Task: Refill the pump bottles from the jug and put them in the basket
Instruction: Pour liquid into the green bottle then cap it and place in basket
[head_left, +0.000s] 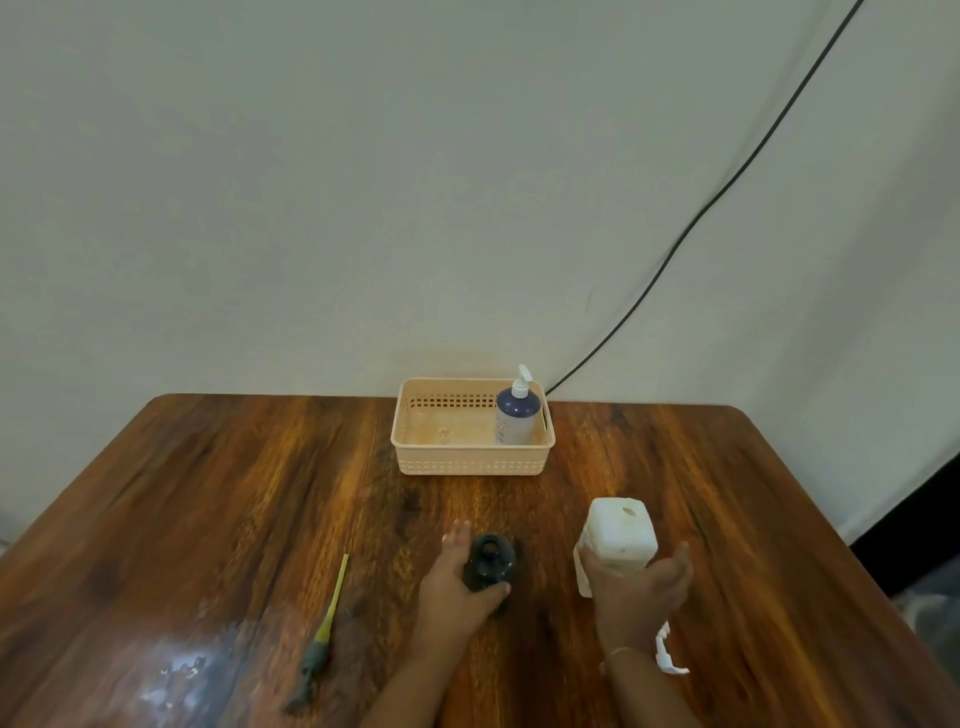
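Observation:
A dark pump bottle (489, 560) stands upright near the table's front with its neck uncovered. My left hand (457, 582) wraps around its left side and holds it. The white jug (618, 535) stands to the right, its top hole showing, and my right hand (641, 587) grips its near side. The dark bottle's pump head with its yellow-green tube (326, 631) lies on the table to the left. A white pump piece (667, 652) lies by my right wrist. A blue-and-white pump bottle (517, 415) stands in the right end of the peach basket (470, 460).
The wooden table (208, 493) ends at a pale wall just behind the basket. A black cable (727, 187) runs down the wall to the table's back edge. A glossy wet-looking patch (176, 670) lies at the front left.

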